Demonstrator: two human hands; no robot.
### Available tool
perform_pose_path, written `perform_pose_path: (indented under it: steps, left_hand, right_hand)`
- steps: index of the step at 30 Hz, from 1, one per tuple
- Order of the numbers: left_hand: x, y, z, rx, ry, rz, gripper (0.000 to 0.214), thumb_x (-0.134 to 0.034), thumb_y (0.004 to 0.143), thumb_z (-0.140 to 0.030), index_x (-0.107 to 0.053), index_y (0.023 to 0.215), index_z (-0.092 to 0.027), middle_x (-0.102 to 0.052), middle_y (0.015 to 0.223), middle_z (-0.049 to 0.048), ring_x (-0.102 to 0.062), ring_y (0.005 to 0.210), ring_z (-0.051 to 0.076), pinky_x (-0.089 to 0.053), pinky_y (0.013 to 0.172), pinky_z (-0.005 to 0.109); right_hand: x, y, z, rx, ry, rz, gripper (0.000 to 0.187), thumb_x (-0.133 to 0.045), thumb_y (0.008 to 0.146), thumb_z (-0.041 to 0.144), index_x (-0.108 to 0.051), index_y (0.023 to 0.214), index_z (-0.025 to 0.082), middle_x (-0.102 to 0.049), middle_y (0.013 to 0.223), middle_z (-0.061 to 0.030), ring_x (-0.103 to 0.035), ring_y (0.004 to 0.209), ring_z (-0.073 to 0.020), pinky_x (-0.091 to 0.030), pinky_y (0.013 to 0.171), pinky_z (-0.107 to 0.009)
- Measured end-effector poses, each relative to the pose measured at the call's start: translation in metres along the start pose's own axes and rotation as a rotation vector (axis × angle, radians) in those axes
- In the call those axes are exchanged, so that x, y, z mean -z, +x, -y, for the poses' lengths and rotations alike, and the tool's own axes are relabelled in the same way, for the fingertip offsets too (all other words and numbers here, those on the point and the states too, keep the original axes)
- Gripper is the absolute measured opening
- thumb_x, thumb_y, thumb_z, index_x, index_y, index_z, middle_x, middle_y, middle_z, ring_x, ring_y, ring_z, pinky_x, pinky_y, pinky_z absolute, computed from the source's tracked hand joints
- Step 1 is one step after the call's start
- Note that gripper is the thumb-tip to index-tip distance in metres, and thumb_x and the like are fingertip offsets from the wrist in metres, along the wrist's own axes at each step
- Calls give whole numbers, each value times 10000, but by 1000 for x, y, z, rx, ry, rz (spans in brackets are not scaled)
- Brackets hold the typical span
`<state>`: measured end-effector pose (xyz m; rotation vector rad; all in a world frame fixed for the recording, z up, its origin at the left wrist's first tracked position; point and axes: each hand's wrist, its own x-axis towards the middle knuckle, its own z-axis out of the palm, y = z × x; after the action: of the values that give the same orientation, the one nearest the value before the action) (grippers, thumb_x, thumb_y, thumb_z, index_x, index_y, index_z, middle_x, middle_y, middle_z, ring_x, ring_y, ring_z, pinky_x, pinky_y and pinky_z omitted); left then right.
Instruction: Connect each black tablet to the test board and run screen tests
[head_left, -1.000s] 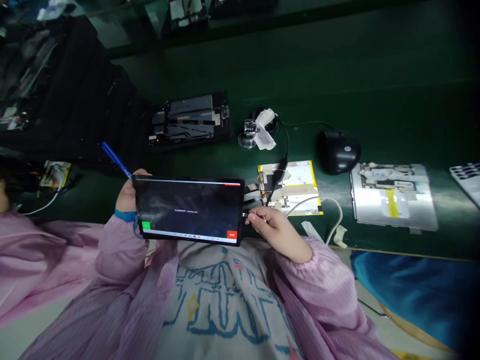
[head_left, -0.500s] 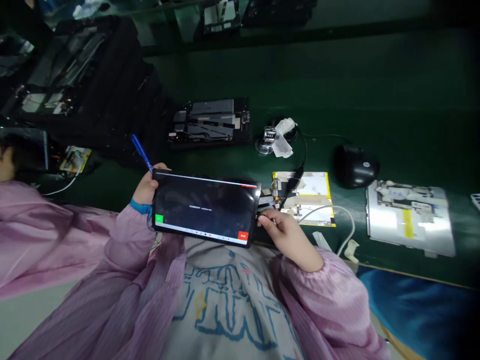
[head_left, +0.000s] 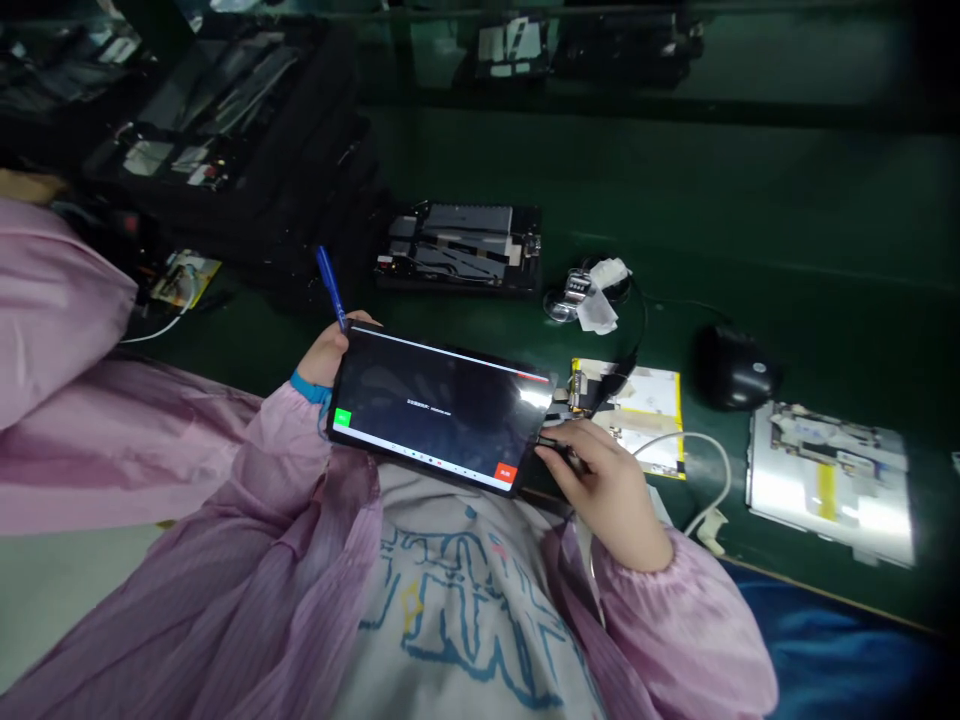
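Observation:
A tablet (head_left: 435,400) with a lit dark screen, a green box at its lower left and a red box at its lower right, is held tilted in front of my chest. My left hand (head_left: 326,352) is closed on its left edge, with a blue pen (head_left: 330,285) sticking up beside the thumb. At the right edge, my right hand (head_left: 607,490) pinches a small dark cable plug (head_left: 553,441) against the tablet's side; the fingers partly hide it. Close beyond the right fingers lies a yellow-edged white battery pack (head_left: 652,395) with a circuit board and ribbon connectors.
An opened tablet body (head_left: 465,245) lies behind. Stacked tablet bodies (head_left: 225,110) rise at left, beside a co-worker's pink sleeve (head_left: 60,270). To the right are a wrapped metal clip-like item (head_left: 592,292), a black mouse-like device (head_left: 735,368), a silver plate (head_left: 832,480) and a white cable (head_left: 724,470).
The view has shifted, so the bench things sit further right. My right fingers have spread further around the plug at the tablet's edge. The co-worker's sleeve has risen at left.

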<state>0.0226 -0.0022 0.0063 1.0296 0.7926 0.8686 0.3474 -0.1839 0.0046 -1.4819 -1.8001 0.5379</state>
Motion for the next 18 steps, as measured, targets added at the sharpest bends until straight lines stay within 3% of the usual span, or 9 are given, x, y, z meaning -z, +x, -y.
perform_pose_path:
  steps: [3, 8, 12, 15, 18]
  left_hand:
    - [2, -1, 1, 8, 1, -2, 671, -861, 440, -581, -667, 887, -120, -673, 727, 35, -633, 591, 146, -491, 545, 239]
    - [0, -2, 0, 4, -4, 11, 656, -857, 451, -585, -656, 860, -113, -667, 717, 30, -629, 587, 132, -494, 532, 217]
    - [-3, -2, -1, 16, -10, 4, 690, -864, 407, -592, -664, 870, -121, -678, 722, 33, -635, 582, 136, -509, 526, 216]
    - [-4, -3, 0, 24, -14, -17, 676, -869, 406, -579, -676, 874, -130, -682, 722, 40, -640, 587, 143, -514, 531, 220]
    - [-4, -3, 0, 29, -15, -16, 675, -866, 398, -587, -680, 862, -132, -682, 721, 48, -638, 579, 149, -508, 526, 228]
  right_hand:
    - [1, 1, 4, 109, -122, -21, 103, -545, 905, 220, -626, 967, 211, -689, 917, -81, -674, 836, -200, -555, 754, -330]
    - [0, 3, 5, 166, -293, 26, 129, -508, 898, 198, -627, 948, 200, -682, 896, -74, -653, 712, -179, -523, 617, -297]
    - [5, 7, 6, 197, -338, 21, 102, -499, 847, 180, -600, 839, 188, -644, 743, -36, -591, 574, -148, -454, 527, -264]
    - [23, 15, 1, 126, -262, -30, 69, -534, 817, 204, -589, 778, 192, -588, 607, 12, -520, 466, -106, -407, 475, -232]
    - [52, 34, -19, -91, -240, -222, 125, -598, 811, 301, -613, 768, 184, -562, 588, 12, -450, 420, -82, -342, 429, -228]
